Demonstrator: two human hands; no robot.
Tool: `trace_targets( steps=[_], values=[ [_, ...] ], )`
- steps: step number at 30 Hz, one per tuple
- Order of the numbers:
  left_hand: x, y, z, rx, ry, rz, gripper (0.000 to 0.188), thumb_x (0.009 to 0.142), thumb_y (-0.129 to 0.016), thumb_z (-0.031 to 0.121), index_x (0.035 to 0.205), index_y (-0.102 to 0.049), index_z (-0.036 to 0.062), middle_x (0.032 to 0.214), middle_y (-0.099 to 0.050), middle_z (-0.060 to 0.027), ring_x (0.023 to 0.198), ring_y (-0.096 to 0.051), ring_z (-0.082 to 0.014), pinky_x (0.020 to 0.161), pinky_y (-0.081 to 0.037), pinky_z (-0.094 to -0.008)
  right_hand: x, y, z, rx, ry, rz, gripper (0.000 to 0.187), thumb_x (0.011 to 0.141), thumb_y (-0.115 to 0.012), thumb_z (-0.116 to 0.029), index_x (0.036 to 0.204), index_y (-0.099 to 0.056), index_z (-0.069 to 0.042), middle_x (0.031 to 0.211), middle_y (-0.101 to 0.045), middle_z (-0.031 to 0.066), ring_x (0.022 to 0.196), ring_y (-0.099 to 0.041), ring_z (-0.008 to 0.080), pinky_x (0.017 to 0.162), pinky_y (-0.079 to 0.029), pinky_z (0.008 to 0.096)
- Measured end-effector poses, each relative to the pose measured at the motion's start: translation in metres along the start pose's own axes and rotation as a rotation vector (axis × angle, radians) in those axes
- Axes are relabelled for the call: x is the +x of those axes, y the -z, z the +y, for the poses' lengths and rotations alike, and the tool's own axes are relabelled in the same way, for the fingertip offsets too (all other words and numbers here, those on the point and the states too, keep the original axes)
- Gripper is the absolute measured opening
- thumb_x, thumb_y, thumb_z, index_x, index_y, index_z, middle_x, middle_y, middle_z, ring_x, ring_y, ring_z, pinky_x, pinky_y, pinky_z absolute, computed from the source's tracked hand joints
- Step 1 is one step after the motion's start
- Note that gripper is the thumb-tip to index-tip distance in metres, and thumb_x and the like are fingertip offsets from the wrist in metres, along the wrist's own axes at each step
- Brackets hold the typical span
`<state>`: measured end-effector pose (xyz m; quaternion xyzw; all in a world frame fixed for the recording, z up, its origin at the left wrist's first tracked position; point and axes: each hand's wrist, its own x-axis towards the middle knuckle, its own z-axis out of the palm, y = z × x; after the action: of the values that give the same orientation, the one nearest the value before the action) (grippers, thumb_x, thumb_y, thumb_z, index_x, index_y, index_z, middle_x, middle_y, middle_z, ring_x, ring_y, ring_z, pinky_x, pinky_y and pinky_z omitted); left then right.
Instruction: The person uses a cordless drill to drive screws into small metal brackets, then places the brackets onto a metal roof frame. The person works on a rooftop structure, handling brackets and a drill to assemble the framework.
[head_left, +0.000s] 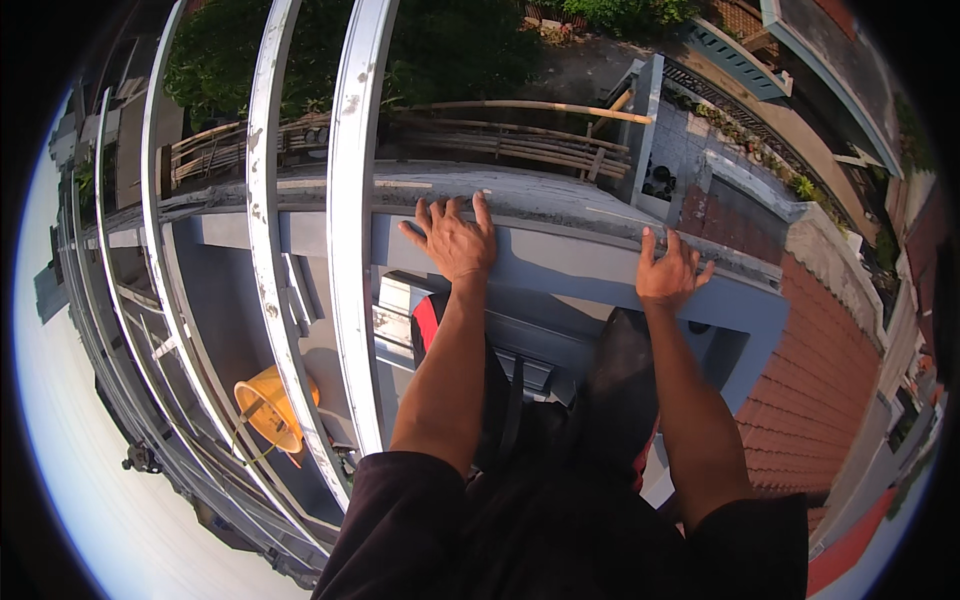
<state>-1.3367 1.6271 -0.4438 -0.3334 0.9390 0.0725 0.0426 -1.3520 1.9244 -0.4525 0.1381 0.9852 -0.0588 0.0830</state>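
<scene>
Both my arms reach forward to a blue-grey parapet (570, 252) with a rough cement top edge. My left hand (457, 238) lies on it with fingers spread, fingertips at the cement strip, just right of a silvery metal beam (352, 200). Farther right, my right hand (670, 272) rests at the same parapet, its fingers apart and slightly bent. Neither hand holds anything that I can see. Below my arms, my dark-clothed legs partly hide some long metal pieces (520, 345).
More metal beams (264, 200) run across the left side. An orange bucket (278, 408) sits below them. Beyond the parapet is a drop towards bamboo poles (540, 106), trees (450, 55) and a tiled yard (690, 140). A red tiled roof (810, 385) slopes at the right.
</scene>
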Motion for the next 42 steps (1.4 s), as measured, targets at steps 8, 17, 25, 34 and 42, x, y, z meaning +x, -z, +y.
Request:
trace_targets(
  steps=[8, 17, 25, 34, 42],
  values=[
    [0.0, -0.002, 0.0, 0.053, 0.015, -0.062, 0.066, 0.104, -0.041, 0.061, 0.127, -0.073, 0.0089, 0.137, -0.064, -0.0114, 0.151, -0.034, -0.029, 0.128, 0.002, -0.0619, 0.002, 0.004, 0.001, 0.002, -0.029, -0.053, 0.061, 0.1, -0.051, -0.066, 0.133, -0.068, -0.016, 0.123, -0.072, 0.0049, 0.129, -0.057, 0.0232, 0.126, -0.012, 0.0612],
    [-0.001, -0.011, -0.003, 0.049, -0.028, 0.002, 0.064, 0.105, -0.043, 0.059, 0.125, -0.074, 0.0061, 0.138, -0.064, -0.0112, 0.151, -0.034, -0.0309, 0.127, -0.001, -0.0631, 0.002, 0.005, 0.002, 0.024, -0.023, -0.058, 0.066, 0.1, -0.048, -0.068, 0.132, -0.069, -0.015, 0.123, -0.072, 0.0047, 0.129, -0.057, 0.0235, 0.126, -0.011, 0.0595],
    [-0.002, -0.012, -0.003, 0.036, -0.034, 0.004, 0.064, 0.105, -0.043, 0.059, 0.125, -0.074, 0.0069, 0.139, -0.064, -0.0112, 0.15, -0.035, -0.0314, 0.127, -0.002, -0.0634, 0.003, 0.002, 0.003, 0.032, -0.016, -0.033, 0.065, 0.1, -0.048, -0.068, 0.131, -0.07, -0.015, 0.122, -0.073, 0.0053, 0.128, -0.057, 0.0239, 0.126, -0.012, 0.0594],
    [0.0, -0.013, -0.005, 0.063, -0.039, 0.011, 0.066, 0.105, -0.042, 0.061, 0.125, -0.074, 0.0075, 0.14, -0.064, -0.0107, 0.15, -0.036, -0.0296, 0.126, -0.003, -0.0637, 0.001, 0.001, 0.003, 0.051, 0.007, 0.006, 0.063, 0.1, -0.051, -0.066, 0.129, -0.071, -0.014, 0.12, -0.073, 0.0065, 0.125, -0.058, 0.0248, 0.125, -0.013, 0.0597],
    [-0.001, -0.014, -0.005, 0.064, -0.05, 0.018, 0.066, 0.105, -0.042, 0.061, 0.123, -0.075, 0.0063, 0.138, -0.065, -0.0101, 0.149, -0.036, -0.03, 0.126, -0.003, -0.063, 0.0, 0.003, 0.004, 0.057, -0.004, -0.014, 0.061, 0.099, -0.053, -0.065, 0.127, -0.071, -0.014, 0.117, -0.073, 0.005, 0.123, -0.059, 0.0239, 0.125, -0.013, 0.0601]
  ],
)
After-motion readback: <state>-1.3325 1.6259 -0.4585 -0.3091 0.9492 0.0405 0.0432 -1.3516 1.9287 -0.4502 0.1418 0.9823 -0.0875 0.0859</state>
